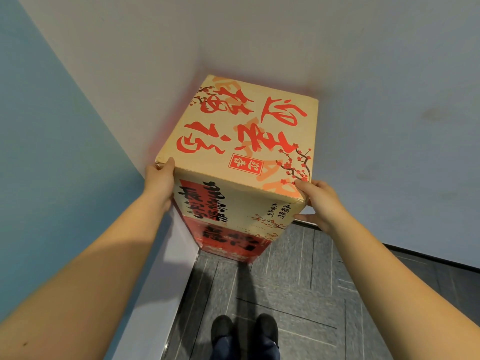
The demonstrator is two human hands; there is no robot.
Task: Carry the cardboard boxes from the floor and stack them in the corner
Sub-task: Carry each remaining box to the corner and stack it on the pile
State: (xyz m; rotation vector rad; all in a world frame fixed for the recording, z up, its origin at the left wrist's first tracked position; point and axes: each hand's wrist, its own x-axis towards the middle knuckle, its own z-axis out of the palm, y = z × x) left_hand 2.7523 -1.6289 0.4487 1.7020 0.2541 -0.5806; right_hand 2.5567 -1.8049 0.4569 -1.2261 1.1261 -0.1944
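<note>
Dark shoes (pixel 244 333) stand at the bottom centre on grey carpet (pixel 298 281). Above them, mid-frame, sits my stack in the corner (pixel 200 61): top cardboard box (pixel 239 136) printed in red, lower box (pixel 228 242) beneath it. My left hand (pixel 159 184) presses flat on the left side, thumb hooked over the top edge. My right hand (pixel 318 203) clasps the near right corner, fingers curled round it. I judge the cardboard stiff but crushable at the edges and smooth-faced, so I would hold it at opposite sides, low down.
</note>
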